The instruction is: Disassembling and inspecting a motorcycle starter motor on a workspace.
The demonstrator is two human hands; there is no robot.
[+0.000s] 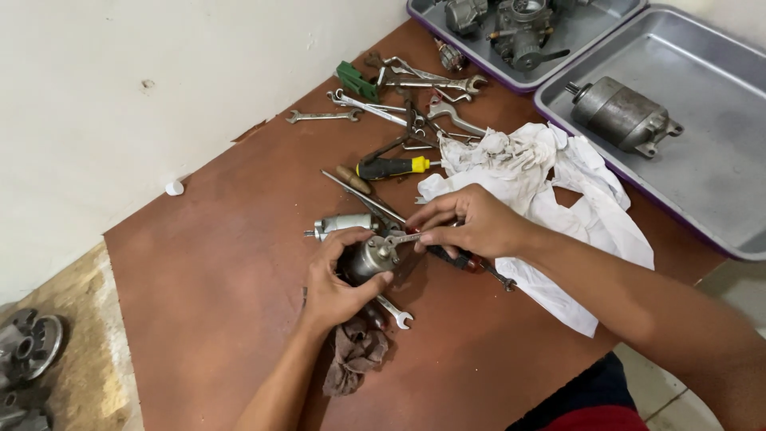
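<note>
On the brown desk, the left hand grips a small grey metal motor cylinder; the right hand pinches a slim silver spanner against its top, beside a crumpled white cloth.

Even, soft, diffuse daylight, moderately bright; short faint shadows under the hands on the brown bench, mild sheen on the steel tray, focus sharp, slight wide-angle stretch at edges.

No packages, labels, signs or screens in view anywhere on the brown board, in the grey trays, against the pale wall or on the floor nearby.
</note>
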